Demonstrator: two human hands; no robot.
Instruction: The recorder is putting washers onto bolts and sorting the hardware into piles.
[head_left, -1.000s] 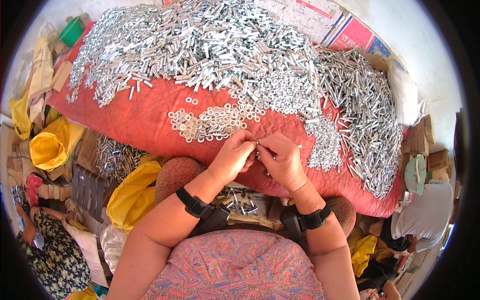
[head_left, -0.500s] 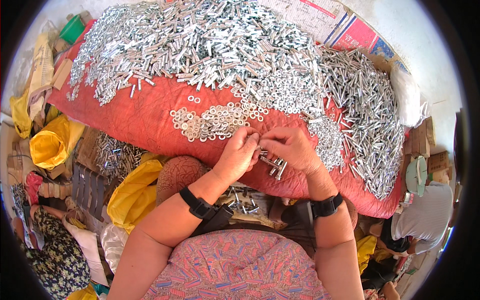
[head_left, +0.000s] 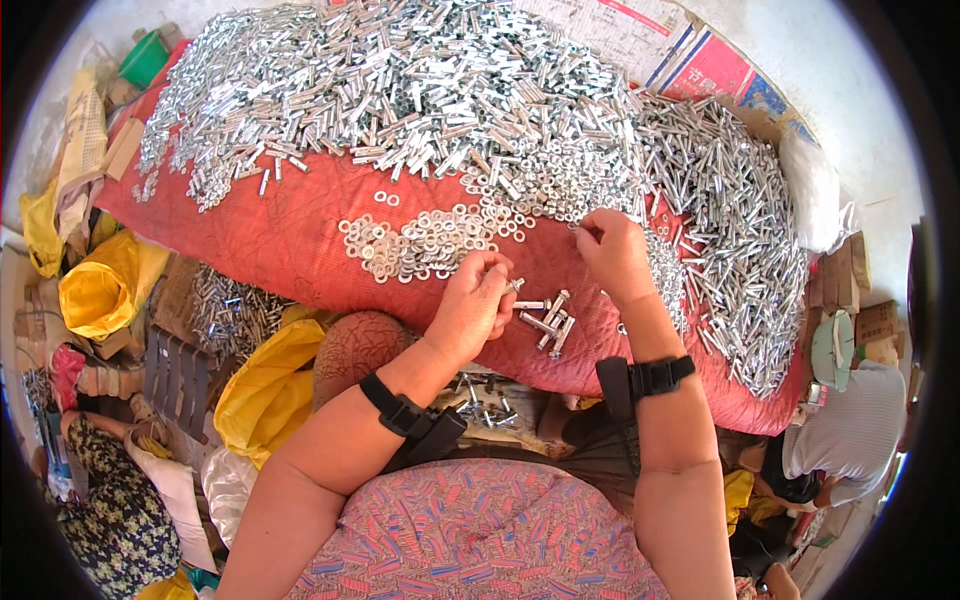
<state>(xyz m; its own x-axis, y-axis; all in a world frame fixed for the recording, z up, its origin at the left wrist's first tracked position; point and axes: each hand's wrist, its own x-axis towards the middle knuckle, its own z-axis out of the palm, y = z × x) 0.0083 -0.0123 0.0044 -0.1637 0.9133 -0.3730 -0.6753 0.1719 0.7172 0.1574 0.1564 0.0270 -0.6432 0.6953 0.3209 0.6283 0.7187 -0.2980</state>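
Observation:
My left hand (head_left: pixel 476 305) is closed around a small metal bolt (head_left: pixel 514 286); one shiny end sticks out past the thumb, and the rest is hidden in the fingers. My right hand (head_left: pixel 614 258) is at the near edge of a pile of small nuts (head_left: pixel 590 185), its thumb and forefinger pinched together. Whatever lies between those fingertips is too small to make out. A loose heap of flat washers (head_left: pixel 430 240) lies just beyond my left hand. Between the hands, several bolts with sleeves on them (head_left: pixel 548 322) rest on the red sack (head_left: pixel 300 240).
A big mound of metal sleeves (head_left: pixel 400 90) covers the sack's far side; long bolts (head_left: pixel 735 230) are heaped at right. Yellow sacks (head_left: pixel 265 385) and a green container (head_left: pixel 145 58) stand left. Other people sit at lower left (head_left: pixel 110 510) and right (head_left: pixel 850 430).
My right hand has moved away from my left, up and right to the nuts. The left hand stays nearly in place, and the bolt's end now shows. The bolts between the hands are uncovered.

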